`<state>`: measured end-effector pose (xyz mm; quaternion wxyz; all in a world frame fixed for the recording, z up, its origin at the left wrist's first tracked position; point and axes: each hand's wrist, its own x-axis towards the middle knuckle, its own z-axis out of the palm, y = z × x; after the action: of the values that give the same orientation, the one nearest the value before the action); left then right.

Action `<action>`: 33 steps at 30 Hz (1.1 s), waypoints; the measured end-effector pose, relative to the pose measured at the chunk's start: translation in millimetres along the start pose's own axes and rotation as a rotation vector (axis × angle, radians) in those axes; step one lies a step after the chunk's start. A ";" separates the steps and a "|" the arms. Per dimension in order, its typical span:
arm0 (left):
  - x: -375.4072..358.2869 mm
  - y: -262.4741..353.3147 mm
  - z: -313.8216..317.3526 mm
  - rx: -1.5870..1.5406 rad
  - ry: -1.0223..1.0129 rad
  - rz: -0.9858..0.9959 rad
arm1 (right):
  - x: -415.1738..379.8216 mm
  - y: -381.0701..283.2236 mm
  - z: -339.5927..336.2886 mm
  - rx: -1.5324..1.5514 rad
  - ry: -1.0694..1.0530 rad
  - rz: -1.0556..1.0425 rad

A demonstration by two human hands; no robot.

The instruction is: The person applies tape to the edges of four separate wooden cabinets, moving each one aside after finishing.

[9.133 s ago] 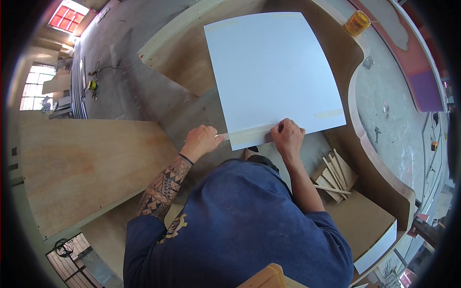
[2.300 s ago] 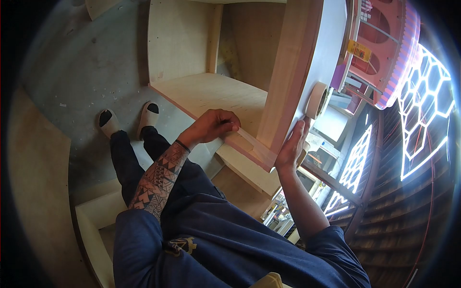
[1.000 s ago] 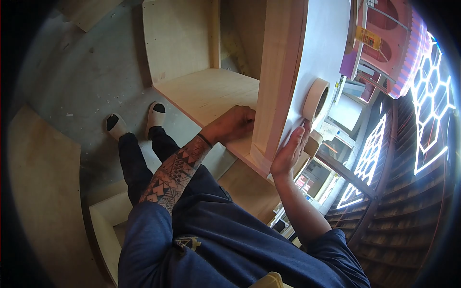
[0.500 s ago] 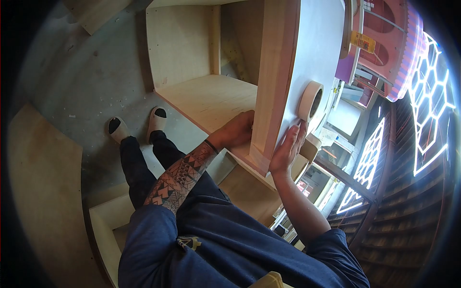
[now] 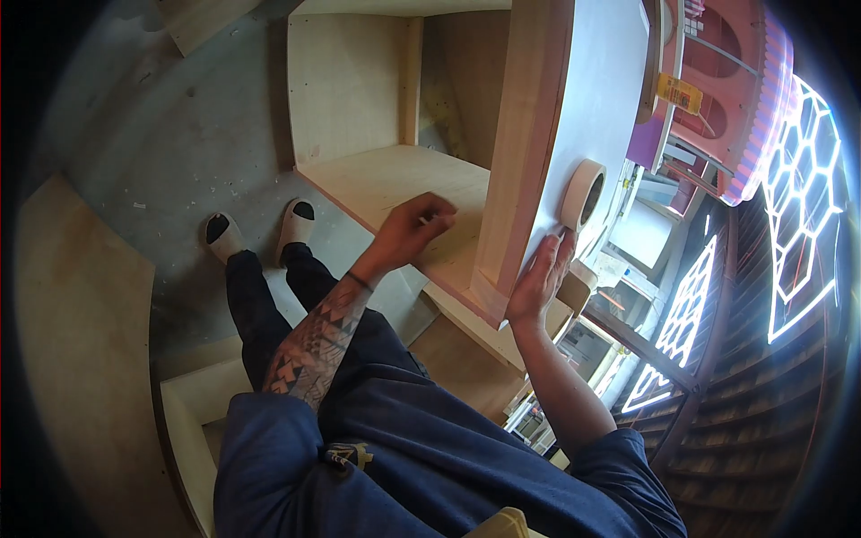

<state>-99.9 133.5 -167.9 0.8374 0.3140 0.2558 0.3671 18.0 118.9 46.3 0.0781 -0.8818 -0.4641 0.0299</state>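
Observation:
A white-faced wooden panel (image 5: 587,108) has a pale strip of tape (image 5: 491,294) across its near corner. My right hand (image 5: 538,273) lies on the white face with fingers stretched out, fingertips close to a roll of tape (image 5: 581,193) resting on that face. My left hand (image 5: 411,231), on the tattooed arm, is held apart from the panel's wooden edge (image 5: 511,170). Its fingers are curled together over the plywood board (image 5: 404,179); whether anything small is between them I cannot make out.
An open plywood box (image 5: 350,85) adjoins the panel. Another plywood board (image 5: 85,341) stands at the left, beside a box frame (image 5: 193,394) near my legs. My slippered feet (image 5: 224,238) are on the grey floor. A pink structure (image 5: 731,54) and hexagonal lights (image 5: 798,206) appear at the right.
My left hand has come away from the panel's wooden edge, moving left and up in view. My right hand stays against the white face, and the tape roll lies where it was.

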 end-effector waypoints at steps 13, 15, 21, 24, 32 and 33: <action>-46.4 36.8 36.7 -0.429 -0.227 -0.217 | 1.3 -0.8 -2.2 -0.016 -0.008 -0.011; -34.9 38.2 25.7 -0.401 -0.381 -0.208 | 1.7 -1.8 -1.5 -0.015 -0.014 -0.017; -1.3 40.7 10.7 -0.357 -0.637 -0.224 | 1.5 -5.1 -3.6 -0.020 -0.022 -0.042; 0.9 42.9 15.7 -0.419 -0.662 -0.238 | 1.3 -9.8 -5.0 -0.008 -0.009 -0.052; -2.7 38.7 18.4 -0.325 -0.575 -0.304 | 1.4 -18.7 -4.1 -0.076 0.027 -0.061; -2.4 28.4 18.7 -0.410 -0.554 -0.358 | 1.2 -18.4 -2.4 -0.091 0.018 -0.047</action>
<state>-101.9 140.4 -134.6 0.9709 0.1780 -0.0081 0.1598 4.0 129.9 51.8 0.0427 -0.8736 -0.4847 -0.0009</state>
